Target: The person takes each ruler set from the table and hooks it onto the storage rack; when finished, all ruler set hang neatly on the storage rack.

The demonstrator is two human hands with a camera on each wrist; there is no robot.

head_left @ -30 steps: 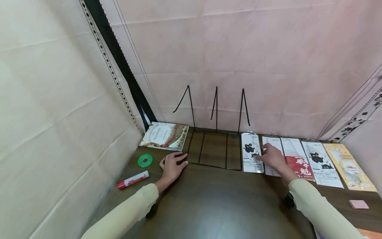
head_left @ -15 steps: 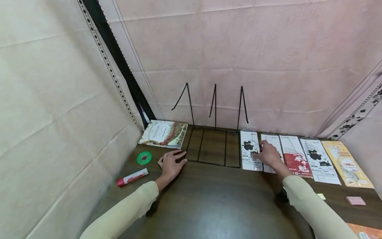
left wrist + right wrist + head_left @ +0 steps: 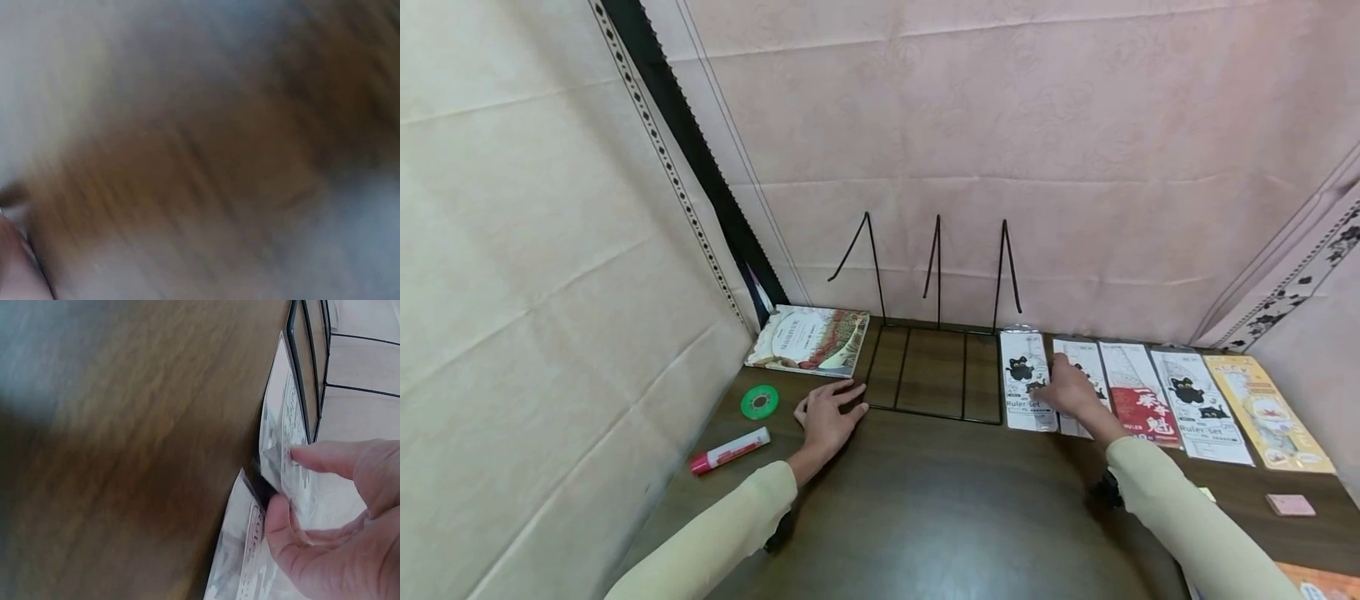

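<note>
A black wire rack [image 3: 932, 413] lies along the back of the dark table, its three hooks standing up by the wall. At its left front corner rests my left hand [image 3: 826, 423], thumb and forefinger apart and touching the frame. The left wrist view is mostly blur. My right hand [image 3: 1071, 393] pinches the right edge of a white ruler set packet [image 3: 1027, 383] printed with black cats, just right of the rack. In the right wrist view, thumb and fingers [image 3: 282, 534] are at that packet's edge. A second ruler set packet [image 3: 234, 550] lies beside it, partly under the hand.
Farther right lie a red-and-white packet [image 3: 1142, 408], another cat packet [image 3: 1202, 408] and a yellow packet [image 3: 1270, 412]. A pink pad [image 3: 1290, 505] is nearer. Left of the rack are a booklet [image 3: 808, 340], green tape roll [image 3: 760, 402] and glue stick [image 3: 730, 451].
The whole head view has shifted slightly. Both hands stay at nearly the same spots, the right one still at the ruler set packet's edge. The packets and rack keep their arrangement.
</note>
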